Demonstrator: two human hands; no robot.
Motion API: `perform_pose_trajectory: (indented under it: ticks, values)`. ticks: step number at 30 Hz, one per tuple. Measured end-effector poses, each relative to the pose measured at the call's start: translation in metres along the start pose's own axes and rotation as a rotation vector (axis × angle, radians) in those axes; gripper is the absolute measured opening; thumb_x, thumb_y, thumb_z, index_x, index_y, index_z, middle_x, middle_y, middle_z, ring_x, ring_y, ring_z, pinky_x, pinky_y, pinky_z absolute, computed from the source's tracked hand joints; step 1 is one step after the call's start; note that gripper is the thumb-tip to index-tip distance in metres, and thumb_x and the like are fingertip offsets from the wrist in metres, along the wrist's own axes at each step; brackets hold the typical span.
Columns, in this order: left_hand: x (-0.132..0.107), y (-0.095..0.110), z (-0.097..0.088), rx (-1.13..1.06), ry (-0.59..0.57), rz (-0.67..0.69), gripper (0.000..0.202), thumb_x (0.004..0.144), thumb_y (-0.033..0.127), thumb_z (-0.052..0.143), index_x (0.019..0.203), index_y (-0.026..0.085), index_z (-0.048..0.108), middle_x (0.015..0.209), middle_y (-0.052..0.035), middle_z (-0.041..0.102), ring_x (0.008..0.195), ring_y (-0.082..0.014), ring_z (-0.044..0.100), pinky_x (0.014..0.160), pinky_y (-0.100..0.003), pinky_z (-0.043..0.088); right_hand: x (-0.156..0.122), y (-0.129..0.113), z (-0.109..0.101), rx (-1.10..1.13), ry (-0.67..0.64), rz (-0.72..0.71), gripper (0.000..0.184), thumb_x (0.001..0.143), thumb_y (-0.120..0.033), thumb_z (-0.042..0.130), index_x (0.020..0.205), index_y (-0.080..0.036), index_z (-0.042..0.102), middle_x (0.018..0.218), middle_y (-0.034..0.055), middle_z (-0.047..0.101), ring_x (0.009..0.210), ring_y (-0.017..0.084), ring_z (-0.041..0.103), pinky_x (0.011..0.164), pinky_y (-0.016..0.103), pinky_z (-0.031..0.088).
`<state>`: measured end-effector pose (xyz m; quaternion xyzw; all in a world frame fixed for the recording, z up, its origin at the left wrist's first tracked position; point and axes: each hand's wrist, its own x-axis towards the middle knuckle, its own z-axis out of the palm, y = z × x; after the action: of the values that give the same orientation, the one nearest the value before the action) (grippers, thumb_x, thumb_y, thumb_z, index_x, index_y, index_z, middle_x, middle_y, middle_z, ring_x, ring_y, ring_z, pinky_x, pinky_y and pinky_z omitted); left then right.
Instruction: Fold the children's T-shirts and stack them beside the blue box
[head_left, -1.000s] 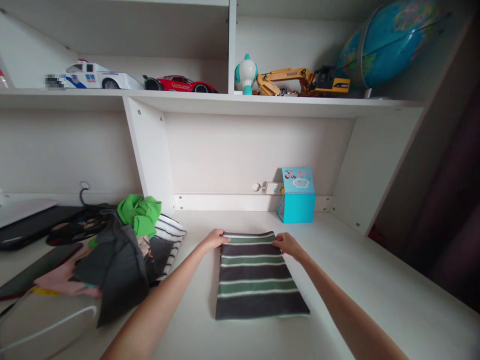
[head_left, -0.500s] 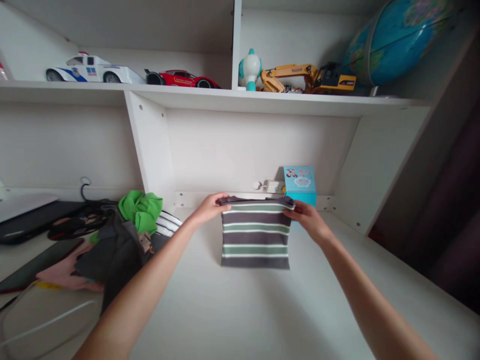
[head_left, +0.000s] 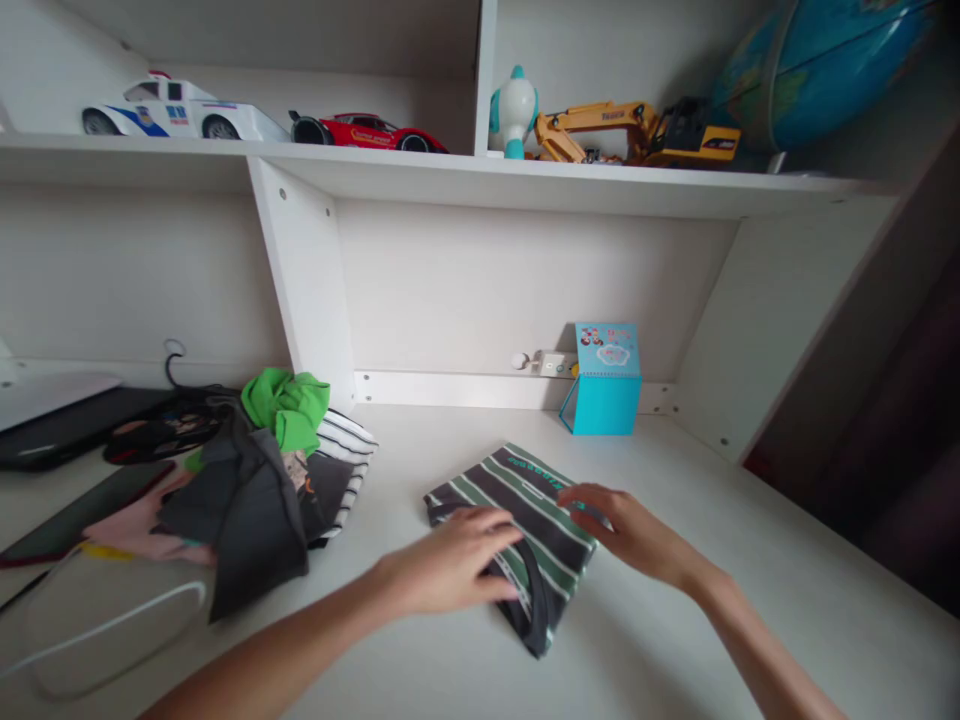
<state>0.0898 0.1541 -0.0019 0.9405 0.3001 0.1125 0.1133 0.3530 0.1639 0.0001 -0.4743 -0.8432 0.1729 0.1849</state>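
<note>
A folded striped shirt (head_left: pixel 529 505) lay slantwise on the white desk (head_left: pixel 645 650), in front of the blue calendar (head_left: pixel 606 408) and to the right of a heap of clothes (head_left: pixel 259 510), apart from both. Its dark collar (head_left: pixel 537 590) faced the near side, and small bright lettering showed toward the far corner. The left hand (head_left: pixel 465 560) was over the collar end, thumb and fingers parted and clenched on nothing; the right hand (head_left: pixel 619 525) was at the right-hand edge, fingers loosely curved and likewise not gripping. Whether either one's fingertips pressed on the cloth, I could not tell. The shirt looked light, soft and limp, probably in no danger of breaking, though its loose layers seemed likely to slide or open out if only the top one was pinched. The surest hold would probably have been at opposite edges, thumbs above and fingers beneath every layer.
</note>
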Motion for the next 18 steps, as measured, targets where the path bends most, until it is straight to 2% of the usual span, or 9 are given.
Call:
perform_pose_trajectory:
  ticks: [3,4,6,8,10,13,15,17,18]
  values:
    - [0.018,0.041,0.036,0.044,-0.029,0.164,0.052,0.083,0.045,0.051,0.127,0.018,0.041,0.126,-0.0105,0.048,0.112,-0.0238,0.047,0.1,-0.037,0.028,0.03,0.037,0.02,-0.121,0.043,0.039,0.031,0.086,-0.029,0.037,0.107,-0.018,0.057,0.109,0.0071,0.06,0.102,0.019,0.054,0.089,0.031,0.04]
    - [0.022,0.047,0.045,0.065,-0.036,0.169,0.051,0.083,0.045,0.049,0.126,0.017,0.042,0.122,-0.011,0.051,0.109,-0.0241,0.049,0.1,-0.039,0.027,0.035,0.045,0.026,-0.145,0.035,0.048,0.03,0.086,-0.028,0.037,0.107,-0.017,0.058,0.109,0.0073,0.061,0.102,0.019,0.054,0.09,0.031,0.04]
    - [0.026,0.044,0.053,0.098,-0.029,0.111,0.045,0.085,0.044,0.047,0.122,0.017,0.045,0.11,-0.0099,0.058,0.101,-0.0235,0.055,0.099,-0.042,0.028,0.033,0.051,0.036,-0.179,0.033,0.068,0.029,0.087,-0.026,0.036,0.103,-0.017,0.059,0.103,0.0076,0.062,0.098,0.02,0.056,0.087,0.032,0.041]
    - [0.023,0.027,0.051,0.116,-0.014,0.015,0.032,0.087,0.038,0.044,0.112,0.02,0.053,0.099,-0.0067,0.063,0.093,-0.0218,0.058,0.099,-0.045,0.026,0.016,0.044,0.043,-0.22,0.046,0.098,0.029,0.088,-0.026,0.034,0.095,-0.017,0.06,0.093,0.0085,0.063,0.091,0.021,0.058,0.082,0.035,0.043]
    - [0.015,0.0,0.044,0.12,0.003,-0.075,0.023,0.087,0.03,0.044,0.104,0.022,0.058,0.097,-0.0056,0.065,0.092,-0.0219,0.059,0.101,-0.05,0.022,-0.008,0.026,0.049,-0.259,0.045,0.126,0.029,0.088,-0.027,0.033,0.086,-0.016,0.06,0.085,0.0092,0.063,0.082,0.022,0.059,0.075,0.036,0.045]
    - [-0.001,-0.04,0.036,0.076,0.039,-0.157,0.031,0.085,0.022,0.045,0.114,0.026,0.054,0.12,-0.0073,0.056,0.111,-0.0251,0.05,0.102,-0.055,0.016,-0.039,-0.006,0.055,-0.264,-0.033,0.13,0.026,0.087,-0.03,0.036,0.08,-0.018,0.059,0.082,0.0072,0.062,0.075,0.02,0.061,0.067,0.032,0.048]
    - [-0.009,-0.059,0.037,0.007,0.065,-0.192,0.036,0.087,0.02,0.04,0.122,0.028,0.048,0.129,-0.0058,0.049,0.119,-0.0232,0.043,0.103,-0.053,0.016,-0.049,-0.023,0.058,-0.246,-0.051,0.125,0.026,0.087,-0.034,0.037,0.087,-0.021,0.06,0.086,0.0059,0.063,0.076,0.019,0.062,0.066,0.03,0.05]
    - [-0.014,-0.069,0.042,-0.053,0.074,-0.209,0.036,0.089,0.021,0.036,0.122,0.029,0.048,0.13,-0.004,0.048,0.121,-0.0204,0.04,0.103,-0.049,0.018,-0.047,-0.034,0.067,-0.285,0.063,0.158,0.034,0.087,-0.041,0.038,0.106,-0.023,0.059,0.103,0.0093,0.063,0.092,0.023,0.061,0.075,0.035,0.05]
    - [-0.016,-0.071,0.044,-0.068,0.084,-0.214,0.036,0.09,0.022,0.035,0.122,0.029,0.049,0.131,-0.004,0.048,0.122,-0.0197,0.039,0.104,-0.048,0.019,-0.043,-0.038,0.074,-0.326,0.147,0.197,0.042,0.086,-0.045,0.038,0.118,-0.023,0.054,0.115,0.0124,0.058,0.102,0.027,0.056,0.081,0.04,0.049]
